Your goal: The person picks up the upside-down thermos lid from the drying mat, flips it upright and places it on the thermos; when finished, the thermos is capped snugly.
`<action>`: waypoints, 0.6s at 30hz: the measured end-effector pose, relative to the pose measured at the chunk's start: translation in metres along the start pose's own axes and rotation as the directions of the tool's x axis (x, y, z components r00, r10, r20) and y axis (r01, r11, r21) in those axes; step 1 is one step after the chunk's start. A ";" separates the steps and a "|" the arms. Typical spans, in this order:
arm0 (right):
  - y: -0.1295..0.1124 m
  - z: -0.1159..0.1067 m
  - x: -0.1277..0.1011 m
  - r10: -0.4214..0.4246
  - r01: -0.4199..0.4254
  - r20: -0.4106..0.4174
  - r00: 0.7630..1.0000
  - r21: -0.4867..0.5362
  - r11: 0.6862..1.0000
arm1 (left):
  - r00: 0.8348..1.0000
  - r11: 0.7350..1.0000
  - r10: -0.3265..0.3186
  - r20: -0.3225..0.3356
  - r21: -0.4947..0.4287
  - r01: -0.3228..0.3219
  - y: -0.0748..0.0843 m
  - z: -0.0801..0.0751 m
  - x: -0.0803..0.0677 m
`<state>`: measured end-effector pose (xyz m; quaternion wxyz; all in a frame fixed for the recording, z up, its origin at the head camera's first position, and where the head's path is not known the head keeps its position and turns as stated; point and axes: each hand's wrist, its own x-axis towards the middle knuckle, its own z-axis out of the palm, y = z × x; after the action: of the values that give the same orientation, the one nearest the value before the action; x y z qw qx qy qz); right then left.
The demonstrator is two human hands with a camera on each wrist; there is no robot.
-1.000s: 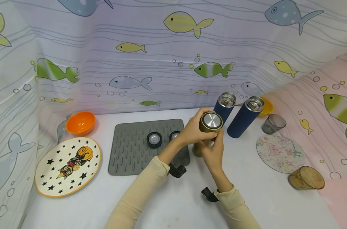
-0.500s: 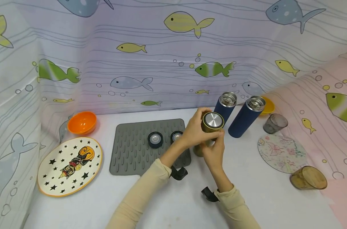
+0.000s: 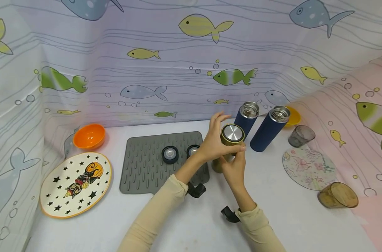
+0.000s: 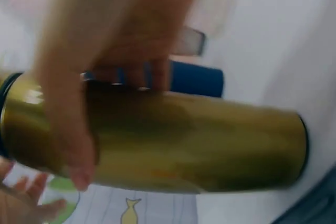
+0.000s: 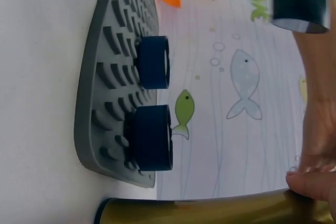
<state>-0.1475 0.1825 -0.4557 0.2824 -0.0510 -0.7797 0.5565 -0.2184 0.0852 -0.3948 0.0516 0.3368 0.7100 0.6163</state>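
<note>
A gold flask (image 3: 232, 134) with a silver-topped lid stands tilted on the white table, held in both hands. My left hand (image 3: 214, 143) grips its top end, thumb across the near side and one finger raised behind it. In the left wrist view, thumb and fingers (image 4: 79, 77) wrap the gold flask (image 4: 199, 145). My right hand (image 3: 233, 168) holds the lower body from the front. In the right wrist view its thumb (image 5: 310, 182) presses on the gold flask (image 5: 210, 211).
Two open navy flasks (image 3: 247, 119) (image 3: 269, 127) stand just behind. Two dark lids (image 3: 170, 154) (image 3: 192, 150) sit on a grey mat (image 3: 140, 164). Left: orange bowl (image 3: 89, 135), star plate (image 3: 74, 183). Right: grey glass (image 3: 301, 135), floral coaster (image 3: 309, 168), tipped amber cup (image 3: 337, 196).
My left hand has shifted its hold on the flask's top: the far fingers lifted and the thumb slid across the near side. The flask and right hand stayed in place.
</note>
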 end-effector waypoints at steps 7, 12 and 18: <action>0.000 0.000 -0.001 -0.002 0.002 0.009 1.000 -0.002 1.000 | 1.000 0.998 0.024 0.013 -0.052 -0.023 0.001 0.000 -0.002; 0.000 -0.001 -0.001 0.015 -0.015 0.013 1.000 0.006 1.000 | 0.998 0.997 0.066 -0.017 -0.050 -0.067 0.000 0.001 -0.003; 0.000 0.003 -0.002 0.023 -0.023 0.004 1.000 0.033 0.999 | 1.000 1.000 -0.007 -0.006 0.026 0.007 -0.004 0.001 -0.002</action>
<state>-0.1474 0.1796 -0.4569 0.2753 -0.0544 -0.7702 0.5727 -0.2181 0.0847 -0.3988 0.0473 0.3332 0.7192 0.6078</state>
